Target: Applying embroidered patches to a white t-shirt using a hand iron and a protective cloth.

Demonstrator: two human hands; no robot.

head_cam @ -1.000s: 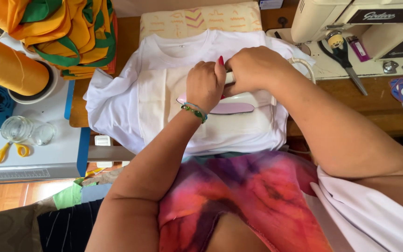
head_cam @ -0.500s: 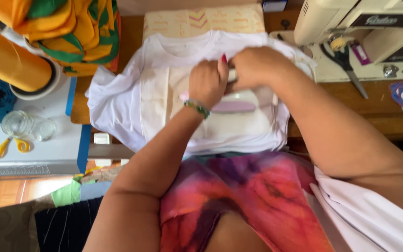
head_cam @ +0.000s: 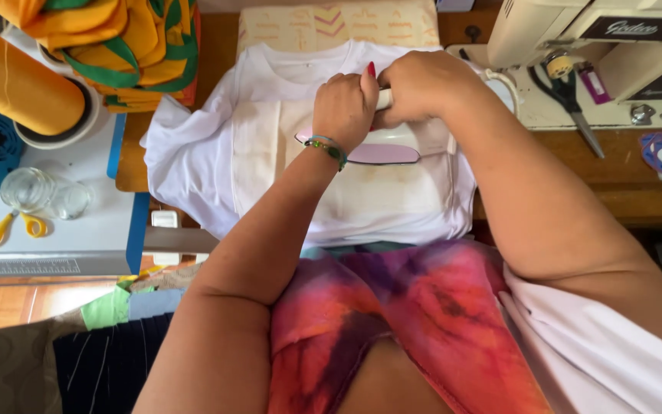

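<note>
Both hands, the left hand [head_cam: 344,107] and the right hand [head_cam: 423,86], sit close together on the iron [head_cam: 392,146] atop the white T-shirt [head_cam: 216,161]. Left of the shirt, the way is crowded: a yellow thread cone [head_cam: 17,80], folded yellow-green fabric [head_cam: 124,42], a glass jar [head_cam: 28,190] and yellow scissors [head_cam: 5,228]. Right, the sewing machine [head_cam: 576,38] and black scissors [head_cam: 572,96] block the counter [head_cam: 622,180]. The shirt's near half lies open.
</note>
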